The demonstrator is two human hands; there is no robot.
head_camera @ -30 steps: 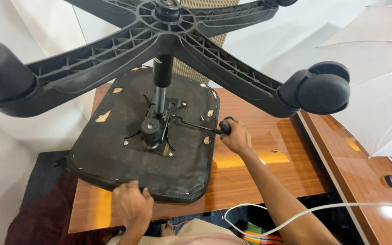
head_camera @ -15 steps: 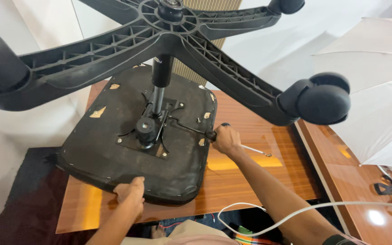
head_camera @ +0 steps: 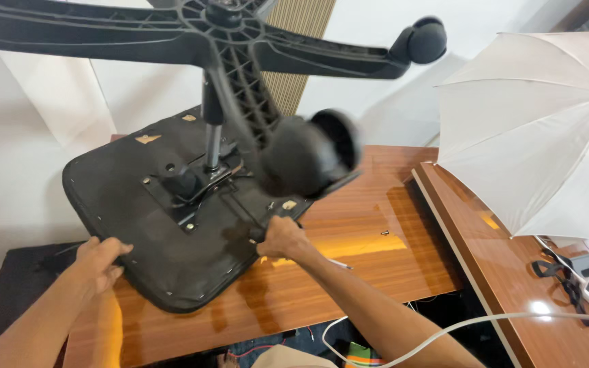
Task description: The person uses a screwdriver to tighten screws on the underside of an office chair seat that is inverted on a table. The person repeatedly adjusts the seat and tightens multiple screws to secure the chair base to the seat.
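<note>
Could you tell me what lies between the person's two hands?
In the head view, the seat's black underside spans between the left hand and right hand.

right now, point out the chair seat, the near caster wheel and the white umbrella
chair seat point(head_camera: 121, 225): head view, on its black underside.
near caster wheel point(head_camera: 308, 153): head view, on the blurred black wheel.
white umbrella point(head_camera: 533, 123): head view, on its canopy.
</note>
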